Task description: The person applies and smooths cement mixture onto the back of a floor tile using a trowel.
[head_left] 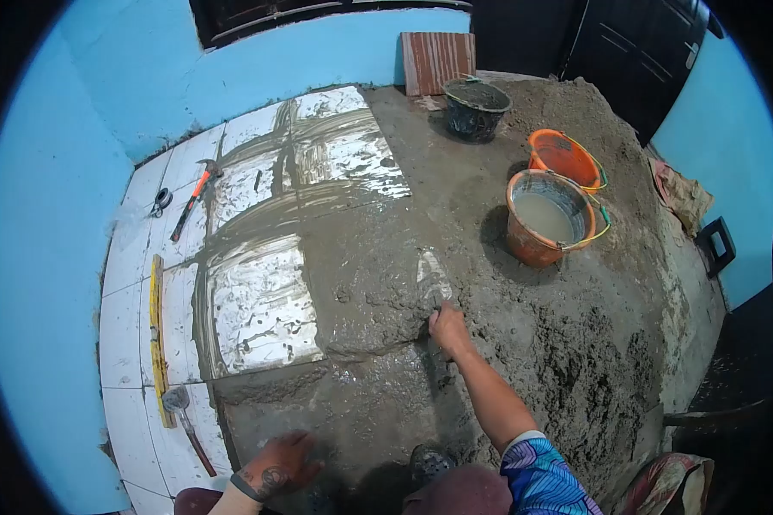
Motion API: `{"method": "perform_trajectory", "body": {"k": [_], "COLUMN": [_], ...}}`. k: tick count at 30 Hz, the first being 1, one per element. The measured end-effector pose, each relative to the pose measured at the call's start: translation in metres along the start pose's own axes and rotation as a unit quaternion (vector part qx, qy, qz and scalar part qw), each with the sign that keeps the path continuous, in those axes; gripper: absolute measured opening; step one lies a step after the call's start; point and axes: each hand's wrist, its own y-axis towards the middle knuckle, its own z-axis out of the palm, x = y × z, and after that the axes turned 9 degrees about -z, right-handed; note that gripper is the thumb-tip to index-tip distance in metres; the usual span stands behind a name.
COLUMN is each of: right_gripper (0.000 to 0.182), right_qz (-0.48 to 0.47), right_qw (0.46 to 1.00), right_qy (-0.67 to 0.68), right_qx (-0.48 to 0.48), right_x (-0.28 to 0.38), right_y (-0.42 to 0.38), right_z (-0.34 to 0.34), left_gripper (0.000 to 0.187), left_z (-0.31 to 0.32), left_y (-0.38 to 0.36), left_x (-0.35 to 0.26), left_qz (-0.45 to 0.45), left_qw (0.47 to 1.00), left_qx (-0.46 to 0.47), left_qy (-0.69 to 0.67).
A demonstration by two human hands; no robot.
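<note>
The trowel [433, 275] is on wet mortar [365, 266], beyond the right edge of the tile [262, 300]; probably light and stiff, best held by its handle, which the right hand [449, 331] grasps. The left hand [282, 464] seems unclenched, empty.

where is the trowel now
In the head view, the trowel is just right of centre, in the right hand, over wet mortar and left of the nearer orange bucket.

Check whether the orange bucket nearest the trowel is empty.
Not empty: the bucket holds murky grey liquid, its surface visible inside.
</note>
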Motion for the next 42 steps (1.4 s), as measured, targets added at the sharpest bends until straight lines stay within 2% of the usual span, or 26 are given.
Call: {"method": "perform_trajectory", "body": {"k": [4, 8, 11, 14, 17, 20, 28, 31, 35, 36, 39, 42], "right_gripper": [0.036, 0.038, 0.040, 0.036, 0.036, 0.035, 0.041, 0.043, 0.042, 0.041, 0.042, 0.042], "right_qz": [-0.004, -0.003, -0.014, -0.068, -0.061, -0.085, -0.126, -0.127, -0.050, -0.027, 0.005, -0.040], "right_qw": [0.997, 0.995, 0.993, 0.993, 0.991, 0.991, 0.972, 0.973, 0.985, 0.988, 0.992, 0.989], "right_qy": [0.020, 0.023, -0.003, 0.047, 0.019, 0.007, -0.019, -0.017, -0.035, -0.053, -0.037, -0.003], "right_qx": [0.072, 0.102, 0.113, 0.088, 0.116, 0.101, 0.198, 0.191, 0.159, 0.145, 0.124, 0.144], "right_x": [0.019, 0.037, 0.039, 0.035, 0.039, 0.044, 0.067, 0.063, 0.035, 0.019, 0.030, 0.057], "right_y": [-0.013, -0.013, -0.007, 0.004, -0.001, -0.004, -0.010, -0.007, -0.005, 0.001, 0.000, 0.003], "right_z": [0.000, -0.001, 0.012, 0.018, 0.025, 0.031, 0.063, 0.059, 0.020, 0.023, -0.019, 0.002], "left_gripper": [0.066, 0.065, 0.065, 0.064, 0.064, 0.063, 0.057, 0.059, 0.059, 0.059, 0.059, 0.059], "left_z": [0.007, 0.000, 0.005, 0.003, 0.007, 0.000, 0.008, 0.005, 0.005, 0.004, 0.001, 0.006], "left_y": [0.006, 0.004, 0.004, 0.002, 0.002, 0.002, 0.009, 0.006, -0.003, -0.005, -0.007, 0.006], "left_x": [0.005, -0.002, 0.001, 0.002, 0.004, -0.004, -0.002, -0.004, 0.009, 0.009, 0.004, 0.005], "left_qz": [0.002, -0.006, 0.015, 0.008, 0.024, 0.010, 0.050, 0.050, 0.064, 0.045, 0.015, 0.025], "left_qw": [1.000, 1.000, 1.000, 1.000, 0.999, 1.000, 0.998, 0.998, 0.996, 0.997, 0.999, 1.000], "left_qx": [0.018, 0.008, -0.005, -0.004, -0.026, -0.002, -0.043, -0.042, -0.065, -0.061, -0.040, -0.013], "left_qy": [0.012, 0.008, -0.003, 0.015, -0.010, 0.018, -0.004, -0.012, -0.003, -0.002, -0.003, 0.012]}}
